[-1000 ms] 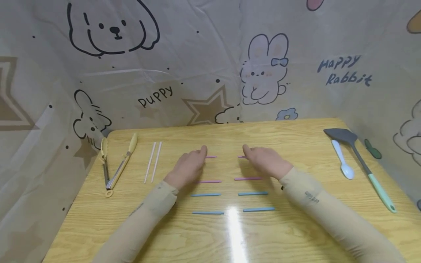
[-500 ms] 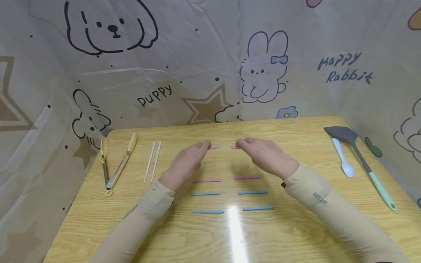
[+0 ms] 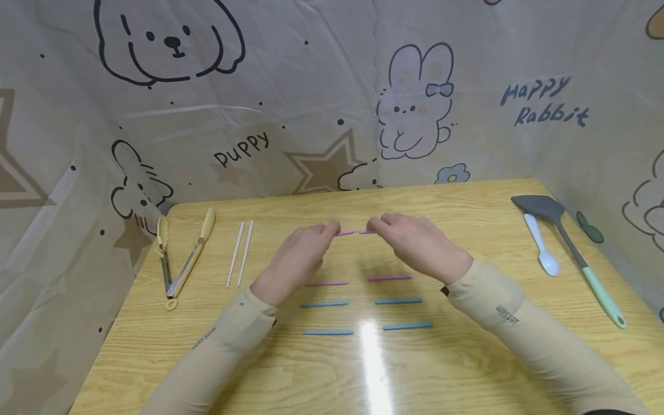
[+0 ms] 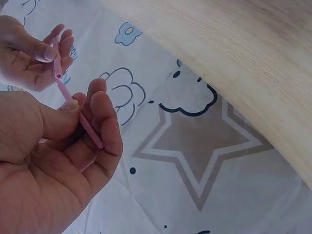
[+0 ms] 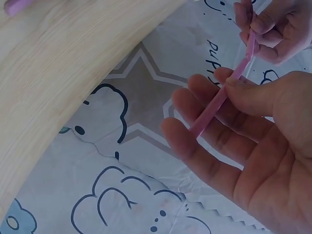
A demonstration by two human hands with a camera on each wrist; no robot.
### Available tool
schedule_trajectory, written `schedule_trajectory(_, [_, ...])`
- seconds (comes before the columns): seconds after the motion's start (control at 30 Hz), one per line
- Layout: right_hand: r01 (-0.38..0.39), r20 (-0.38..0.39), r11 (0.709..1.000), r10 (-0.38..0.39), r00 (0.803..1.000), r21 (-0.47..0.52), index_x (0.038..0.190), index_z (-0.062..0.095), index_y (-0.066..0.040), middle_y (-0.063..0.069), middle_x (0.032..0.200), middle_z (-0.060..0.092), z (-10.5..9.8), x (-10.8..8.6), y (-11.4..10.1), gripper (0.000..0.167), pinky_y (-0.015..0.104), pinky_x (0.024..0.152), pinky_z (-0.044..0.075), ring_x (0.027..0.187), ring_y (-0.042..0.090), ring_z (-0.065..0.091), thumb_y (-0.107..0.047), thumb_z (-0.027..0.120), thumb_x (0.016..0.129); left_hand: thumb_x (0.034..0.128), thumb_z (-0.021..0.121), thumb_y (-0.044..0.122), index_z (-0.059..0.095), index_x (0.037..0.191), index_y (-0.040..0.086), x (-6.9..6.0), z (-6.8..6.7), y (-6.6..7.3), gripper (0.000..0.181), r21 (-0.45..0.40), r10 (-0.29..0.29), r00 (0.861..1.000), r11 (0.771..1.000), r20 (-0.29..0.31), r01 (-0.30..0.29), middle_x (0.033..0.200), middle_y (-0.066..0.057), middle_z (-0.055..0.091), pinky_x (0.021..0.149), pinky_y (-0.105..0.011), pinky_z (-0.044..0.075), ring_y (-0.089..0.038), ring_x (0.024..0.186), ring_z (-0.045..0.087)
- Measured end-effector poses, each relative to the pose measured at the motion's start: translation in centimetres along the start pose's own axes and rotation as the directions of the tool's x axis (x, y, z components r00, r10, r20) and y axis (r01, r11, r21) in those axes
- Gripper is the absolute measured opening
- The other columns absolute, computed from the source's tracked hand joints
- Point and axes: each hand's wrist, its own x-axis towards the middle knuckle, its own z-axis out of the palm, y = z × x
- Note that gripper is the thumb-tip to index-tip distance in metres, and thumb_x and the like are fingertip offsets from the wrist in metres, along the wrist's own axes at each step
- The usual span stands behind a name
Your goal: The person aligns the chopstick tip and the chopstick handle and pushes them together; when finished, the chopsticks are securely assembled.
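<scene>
My left hand (image 3: 297,260) pinches a short, slim pink stick (image 4: 90,127) between thumb and fingers above the far half of the table. Opposite it, my right hand (image 3: 422,246) pinches a second pink stick (image 5: 208,115); this one has a hollow end in the left wrist view. The two sticks point at each other, with a tiny gap in the head view. In the wrist views their ends overlap, so contact is unclear. Below the hands lie a left pink stick (image 3: 328,283) and a right pink stick (image 3: 390,278), with several blue sticks (image 3: 398,301) nearer.
Tongs (image 3: 189,268) lie spread at the left of the wooden table (image 3: 280,369), beside two long white sticks (image 3: 245,253). On the right are a pale blue spoon (image 3: 542,248) and a spatula (image 3: 574,248) with a green handle. A printed cloth (image 3: 311,75) hangs behind.
Both hands have lifted their pink sticks from the table and moved them away from me and toward each other. The gap between the sticks has narrowed to almost nothing.
</scene>
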Motion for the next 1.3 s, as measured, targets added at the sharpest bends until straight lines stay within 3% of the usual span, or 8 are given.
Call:
schedule_trajectory(0.47, [-0.01,0.013,1.0,0.01,1.0,0.01,0.11,0.064,-0.011,0.002,0.088,0.065,-0.07,0.13,-0.22,0.036,0.023,0.04,0.039,0.06,0.012,0.05,0.015,0.065,0.085,0.0752,0.064,-0.024,0.053,0.112,0.005,-0.01,-0.28,0.24,0.048,0.003,-0.017,0.999,1.0,0.039,0.017,0.074,-0.007,0.059,0.048,-0.024,0.041,-0.015,0.054,0.047])
schedule_trajectory(0.7, [0.028,-0.052,0.999,-0.03,0.998,-0.036,0.104,0.064,-0.007,0.004,0.086,0.066,-0.04,0.06,-0.18,0.033,0.024,0.041,0.041,0.062,0.014,0.056,0.017,0.065,0.082,0.0755,0.063,-0.024,0.052,0.11,0.005,-0.22,-0.11,0.18,0.047,0.011,-0.008,1.0,1.0,0.005,0.008,0.068,-0.005,0.053,0.044,-0.023,0.038,-0.014,0.05,0.043])
schedule_trajectory(0.87, [0.023,-0.074,0.999,-0.027,0.997,-0.048,0.102,0.065,-0.007,0.004,0.085,0.067,-0.02,0.01,-0.27,0.028,0.025,0.04,0.042,0.064,0.017,0.059,0.015,0.066,0.084,0.0774,0.063,-0.023,0.053,0.109,0.006,-0.16,-0.15,0.27,0.044,0.023,-0.01,1.0,1.0,0.015,0.01,0.068,-0.005,0.054,0.043,-0.022,0.036,-0.013,0.049,0.04])
schedule_trajectory(1.3, [0.032,-0.08,0.997,-0.037,0.996,-0.064,0.101,0.066,-0.007,0.004,0.081,0.065,0.05,0.06,-0.35,0.034,0.023,0.039,0.037,0.056,0.014,0.051,0.019,0.064,0.08,0.0762,0.062,-0.023,0.053,0.106,0.006,-0.01,-0.22,0.39,0.042,0.027,-0.009,0.999,1.0,0.039,0.008,0.066,-0.002,0.049,0.044,-0.022,0.034,-0.013,0.05,0.038])
